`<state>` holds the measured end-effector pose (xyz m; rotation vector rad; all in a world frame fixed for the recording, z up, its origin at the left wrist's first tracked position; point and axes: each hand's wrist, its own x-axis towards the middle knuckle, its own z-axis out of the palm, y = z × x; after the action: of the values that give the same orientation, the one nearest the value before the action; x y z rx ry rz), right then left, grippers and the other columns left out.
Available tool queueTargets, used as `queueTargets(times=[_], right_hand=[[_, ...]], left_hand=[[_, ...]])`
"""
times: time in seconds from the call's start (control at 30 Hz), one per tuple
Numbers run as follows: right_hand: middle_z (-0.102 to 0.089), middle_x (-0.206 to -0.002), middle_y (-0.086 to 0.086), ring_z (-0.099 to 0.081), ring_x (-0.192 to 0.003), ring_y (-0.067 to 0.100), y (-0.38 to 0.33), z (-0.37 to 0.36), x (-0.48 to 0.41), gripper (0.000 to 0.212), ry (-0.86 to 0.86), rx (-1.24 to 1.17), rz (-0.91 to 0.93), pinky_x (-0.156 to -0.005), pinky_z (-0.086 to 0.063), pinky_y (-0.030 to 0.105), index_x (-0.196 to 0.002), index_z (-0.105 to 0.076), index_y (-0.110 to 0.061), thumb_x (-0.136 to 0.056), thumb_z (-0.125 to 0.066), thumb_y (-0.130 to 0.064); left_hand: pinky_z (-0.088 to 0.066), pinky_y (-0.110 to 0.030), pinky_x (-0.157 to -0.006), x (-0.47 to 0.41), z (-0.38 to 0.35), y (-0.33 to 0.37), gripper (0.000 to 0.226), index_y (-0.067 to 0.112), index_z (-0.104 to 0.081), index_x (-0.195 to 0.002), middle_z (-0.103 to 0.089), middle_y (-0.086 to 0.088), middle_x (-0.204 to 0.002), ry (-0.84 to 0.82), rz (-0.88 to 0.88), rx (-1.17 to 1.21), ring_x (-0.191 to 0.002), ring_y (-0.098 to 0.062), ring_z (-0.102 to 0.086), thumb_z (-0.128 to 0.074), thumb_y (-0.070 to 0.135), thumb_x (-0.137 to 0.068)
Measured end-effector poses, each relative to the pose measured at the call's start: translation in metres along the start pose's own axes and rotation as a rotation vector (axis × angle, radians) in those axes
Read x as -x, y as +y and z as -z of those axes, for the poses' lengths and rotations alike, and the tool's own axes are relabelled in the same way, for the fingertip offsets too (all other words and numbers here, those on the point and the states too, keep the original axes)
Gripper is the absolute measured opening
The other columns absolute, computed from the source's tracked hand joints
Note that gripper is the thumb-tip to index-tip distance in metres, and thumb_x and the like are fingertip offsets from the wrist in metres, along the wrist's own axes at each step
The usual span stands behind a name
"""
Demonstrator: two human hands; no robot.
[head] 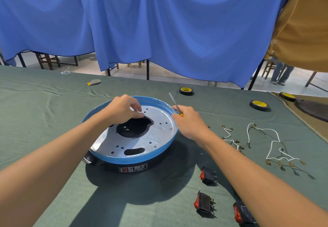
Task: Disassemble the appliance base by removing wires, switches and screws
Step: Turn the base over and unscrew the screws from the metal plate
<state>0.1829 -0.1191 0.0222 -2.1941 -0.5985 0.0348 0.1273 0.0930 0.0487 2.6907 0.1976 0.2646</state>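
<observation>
The appliance base (134, 157) sits in the middle of the green-clothed surface (53, 120). It is a round unit with a blue rim, a silver metal plate (159, 136) drilled with small holes, and a black centre opening (133, 129).

The left hand (124, 108) hovers over the far side of the base with its fingers curled. Thumb and forefinger meet at the far edge of the black opening; whether they pinch anything there I cannot tell.

The right hand (188, 120) rests against the base's right rim and grips a screwdriver (174, 103), whose thin shaft points up and away from the base.

Right of the base lie loose white wires (271, 143) with brass terminals, all off the base. Near its front right are three black switches with red rockers (207, 176), also detached.

Beyond the base to the right, three black tape rolls (259, 105) with yellow cores lie flat. Behind the base hangs a blue cloth (159, 22).
</observation>
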Motion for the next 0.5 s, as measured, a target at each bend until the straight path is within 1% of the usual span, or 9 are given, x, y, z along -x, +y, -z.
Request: queueTargets(times=[0.03,0.07,0.13,0.17,0.23,0.3,0.37,0.43,0.5], right_hand=[[-0.066,-0.098,0.002,-0.060,-0.080,0.017,0.000,0.000,0.000,0.024,-0.001,-0.001,0.000,-0.066,-0.053,0.033,-0.115,-0.062,-0.021,-0.102,-0.042,-0.022],[-0.066,-0.097,0.003,-0.060,-0.079,0.018,0.000,0.001,0.000,0.024,-0.001,-0.002,-0.002,-0.067,-0.053,0.035,-0.114,-0.062,-0.021,-0.101,-0.042,-0.022],[-0.066,-0.096,0.003,-0.059,-0.078,0.018,0.000,0.002,0.000,0.024,-0.004,0.001,-0.002,-0.066,-0.052,0.034,-0.113,-0.063,-0.020,-0.102,-0.041,-0.022],[-0.066,-0.096,0.003,-0.058,-0.077,0.017,0.000,0.002,0.000,0.024,-0.008,0.004,-0.003,-0.065,-0.051,0.032,-0.112,-0.063,-0.020,-0.102,-0.041,-0.022],[-0.066,-0.096,0.003,-0.059,-0.078,0.018,-0.001,0.001,0.001,0.024,-0.013,0.008,-0.005,-0.066,-0.052,0.032,-0.112,-0.062,-0.019,-0.102,-0.041,-0.022],[-0.066,-0.096,0.004,-0.057,-0.076,0.017,-0.002,0.002,0.001,0.024,-0.014,0.011,-0.006,-0.064,-0.050,0.032,-0.110,-0.063,-0.018,-0.102,-0.041,-0.022],[-0.065,-0.092,0.006,-0.052,-0.071,0.015,-0.002,0.004,0.001,0.024,-0.019,0.025,-0.007,-0.059,-0.045,0.030,-0.107,-0.064,-0.016,-0.101,-0.040,-0.021],[-0.064,-0.087,0.006,-0.050,-0.069,0.016,-0.003,0.006,0.003,0.026,-0.025,0.043,-0.002,-0.059,-0.041,0.032,-0.103,-0.065,-0.014,-0.100,-0.040,-0.020],[-0.063,-0.090,0.000,-0.052,-0.074,0.015,-0.005,0.009,0.005,0.027,-0.030,0.055,0.011,-0.062,-0.042,0.030,-0.110,-0.065,-0.016,-0.100,-0.040,-0.021]], left_hand=[[-0.040,-0.022,-0.067,0.000,-0.001,-0.001,0.017,0.024,-0.068,-0.095,-0.065,0.002,-0.104,-0.009,0.032,0.045,-0.091,-0.015,-0.056,-0.073,0.036,-0.084],[-0.043,-0.025,-0.071,-0.001,-0.001,-0.001,0.016,0.025,-0.069,-0.093,-0.065,0.000,-0.105,-0.026,0.059,0.071,-0.094,-0.017,-0.056,-0.074,0.036,-0.083],[-0.047,-0.037,-0.088,-0.003,-0.001,-0.002,0.019,0.027,-0.068,-0.091,-0.063,-0.001,-0.104,-0.044,0.124,0.065,-0.104,-0.023,-0.056,-0.076,0.041,-0.081],[-0.046,-0.042,-0.094,-0.004,-0.001,-0.003,0.021,0.028,-0.067,-0.089,-0.061,-0.001,-0.103,-0.039,0.163,0.051,-0.109,-0.026,-0.054,-0.076,0.044,-0.079],[-0.042,-0.046,-0.100,-0.005,-0.001,-0.004,0.027,0.029,-0.062,-0.087,-0.058,-0.001,-0.103,-0.023,0.232,0.025,-0.116,-0.030,-0.047,-0.077,0.050,-0.076],[-0.038,-0.044,-0.101,-0.006,-0.001,-0.003,0.032,0.031,-0.058,-0.088,-0.057,-0.002,-0.109,-0.008,0.261,-0.042,-0.121,-0.029,-0.041,-0.074,0.056,-0.075],[-0.038,-0.039,-0.094,-0.005,0.000,0.002,0.037,0.031,-0.057,-0.093,-0.058,-0.001,-0.114,0.010,0.263,-0.114,-0.119,-0.029,-0.040,-0.072,0.059,-0.075],[-0.037,-0.038,-0.087,-0.003,-0.001,0.007,0.037,0.030,-0.056,-0.095,-0.058,-0.001,-0.116,0.038,0.249,-0.158,-0.116,-0.028,-0.041,-0.072,0.058,-0.076],[-0.041,-0.040,-0.089,0.000,-0.001,0.009,0.033,0.030,-0.057,-0.094,-0.060,-0.003,-0.116,0.062,0.227,-0.143,-0.114,-0.029,-0.045,-0.073,0.054,-0.078]])
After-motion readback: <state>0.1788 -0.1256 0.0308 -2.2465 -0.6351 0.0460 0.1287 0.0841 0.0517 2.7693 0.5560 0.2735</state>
